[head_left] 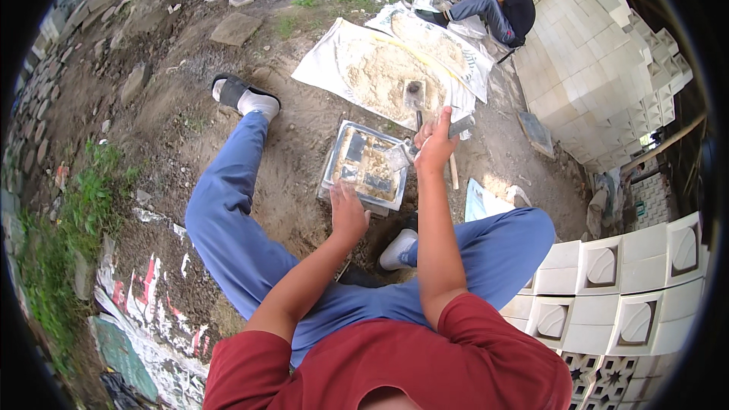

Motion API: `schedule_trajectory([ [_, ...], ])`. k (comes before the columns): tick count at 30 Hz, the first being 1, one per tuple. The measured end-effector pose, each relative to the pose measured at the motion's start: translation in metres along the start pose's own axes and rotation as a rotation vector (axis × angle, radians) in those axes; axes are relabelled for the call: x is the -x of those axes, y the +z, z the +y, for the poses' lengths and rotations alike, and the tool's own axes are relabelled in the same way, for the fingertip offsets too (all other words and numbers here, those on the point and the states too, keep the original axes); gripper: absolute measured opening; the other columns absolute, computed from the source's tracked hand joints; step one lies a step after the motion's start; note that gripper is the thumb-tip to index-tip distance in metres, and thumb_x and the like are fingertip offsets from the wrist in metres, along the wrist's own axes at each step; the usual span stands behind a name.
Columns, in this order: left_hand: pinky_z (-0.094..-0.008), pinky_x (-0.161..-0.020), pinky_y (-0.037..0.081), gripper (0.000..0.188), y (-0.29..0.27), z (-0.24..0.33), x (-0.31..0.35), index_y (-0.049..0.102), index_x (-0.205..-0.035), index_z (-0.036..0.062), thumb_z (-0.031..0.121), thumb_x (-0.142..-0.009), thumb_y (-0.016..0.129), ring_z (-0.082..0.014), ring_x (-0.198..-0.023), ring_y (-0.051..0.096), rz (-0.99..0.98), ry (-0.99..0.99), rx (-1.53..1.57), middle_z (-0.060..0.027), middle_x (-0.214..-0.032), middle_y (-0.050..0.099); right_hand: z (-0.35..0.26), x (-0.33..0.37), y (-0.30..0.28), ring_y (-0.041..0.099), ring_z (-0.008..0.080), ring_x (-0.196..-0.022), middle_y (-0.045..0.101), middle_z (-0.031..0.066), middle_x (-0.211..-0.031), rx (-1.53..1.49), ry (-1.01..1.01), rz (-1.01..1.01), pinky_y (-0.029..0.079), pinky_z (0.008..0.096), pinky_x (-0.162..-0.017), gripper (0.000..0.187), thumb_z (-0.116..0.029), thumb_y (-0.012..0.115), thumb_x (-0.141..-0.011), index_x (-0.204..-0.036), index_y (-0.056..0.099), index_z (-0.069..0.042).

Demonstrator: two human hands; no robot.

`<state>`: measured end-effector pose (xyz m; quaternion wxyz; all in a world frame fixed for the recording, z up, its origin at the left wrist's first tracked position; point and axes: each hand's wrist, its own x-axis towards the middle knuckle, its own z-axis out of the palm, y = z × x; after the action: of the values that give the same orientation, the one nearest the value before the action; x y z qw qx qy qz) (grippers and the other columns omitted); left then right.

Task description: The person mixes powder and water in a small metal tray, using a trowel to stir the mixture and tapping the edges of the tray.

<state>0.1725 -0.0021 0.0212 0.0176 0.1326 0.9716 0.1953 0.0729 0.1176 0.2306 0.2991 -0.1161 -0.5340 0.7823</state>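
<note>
Between my legs sits a square metal mould [332, 175], its inside partly covered with pale sandy powder around dark raised blocks. My left hand [349, 211] rests at the mould's near edge, fingers stretched out and holding nothing. My right hand [436, 144] is closed round the handle of a trowel [397, 156]. The trowel's powder-coated blade lies over the mould's right side. Past the mould, a small scoop-like container [414, 94] with something dark in it stands on a heap of pale powder [383, 68].
White sacks [319, 68] lie spread under the powder. Farther back, another person [505, 11] sits beside a stack of pale patterned blocks [585, 68]. More blocks [607, 288] stand at my right. A flat slab [535, 134] and another sack [482, 201] lie nearby; stones cover the left ground.
</note>
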Motion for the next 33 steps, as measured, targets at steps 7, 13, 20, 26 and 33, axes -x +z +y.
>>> schedule_trajectory([
  [7, -0.0520, -0.127, 0.011, 0.094, 0.019, 0.018, -0.006, 0.033, -0.151, -0.0140, 0.055, -0.093, 0.062, -0.0473, -0.153, 0.021, 0.060, 0.116, 0.184, -0.0363, -0.160, 0.026, -0.024, 0.005, -0.006, 0.032, 0.0101, -0.043, 0.036, -0.0026, -0.057, -0.039, -0.004, 0.138, 0.023, 0.0295, -0.039, 0.046, -0.045, 0.068, -0.099, -0.099, 0.040, -0.008],
  [13, -0.0496, -0.128, 0.011, 0.090, 0.030, 0.008, -0.017, 0.027, -0.159, -0.0031, 0.057, -0.098, 0.053, -0.0345, -0.158, 0.012, 0.136, 0.199, 0.193, -0.0230, -0.169, 0.017, -0.034, 0.007, -0.022, 0.031, 0.0102, -0.042, 0.036, -0.0022, -0.056, 0.009, -0.024, 0.229, 0.023, 0.0297, -0.039, 0.048, -0.046, 0.068, -0.098, -0.102, 0.044, -0.005],
  [20, -0.0472, -0.128, 0.013, 0.080, 0.030, -0.015, -0.065, 0.034, -0.158, 0.0034, 0.059, -0.101, 0.045, -0.0284, -0.157, 0.019, 0.178, 0.279, 0.051, -0.0122, -0.170, 0.022, -0.020, -0.005, -0.050, 0.027, 0.0088, -0.042, 0.031, -0.0043, -0.054, 0.012, -0.009, 0.167, 0.019, 0.0287, -0.040, 0.046, -0.046, 0.066, -0.100, -0.083, 0.038, -0.013],
  [26, -0.0509, -0.128, 0.012, 0.071, 0.032, -0.007, -0.116, 0.043, -0.152, 0.0024, 0.051, -0.101, 0.048, -0.0292, -0.156, 0.022, 0.217, 0.286, 0.027, -0.0130, -0.167, 0.029, -0.002, -0.019, -0.070, 0.024, 0.0081, -0.043, 0.027, -0.0050, -0.053, -0.042, -0.015, -0.014, 0.018, 0.0292, -0.041, 0.048, -0.040, 0.059, -0.105, -0.072, 0.034, -0.016],
  [33, -0.0523, -0.127, 0.012, 0.066, 0.030, 0.002, -0.138, 0.042, -0.154, 0.0044, 0.045, -0.102, 0.049, -0.0292, -0.157, 0.021, 0.164, 0.353, 0.025, -0.0132, -0.169, 0.024, 0.022, -0.035, -0.088, 0.023, 0.0091, -0.043, 0.026, -0.0045, -0.052, -0.060, 0.033, -0.129, 0.018, 0.0300, -0.042, 0.051, -0.035, 0.054, -0.108, -0.066, 0.033, -0.016],
])
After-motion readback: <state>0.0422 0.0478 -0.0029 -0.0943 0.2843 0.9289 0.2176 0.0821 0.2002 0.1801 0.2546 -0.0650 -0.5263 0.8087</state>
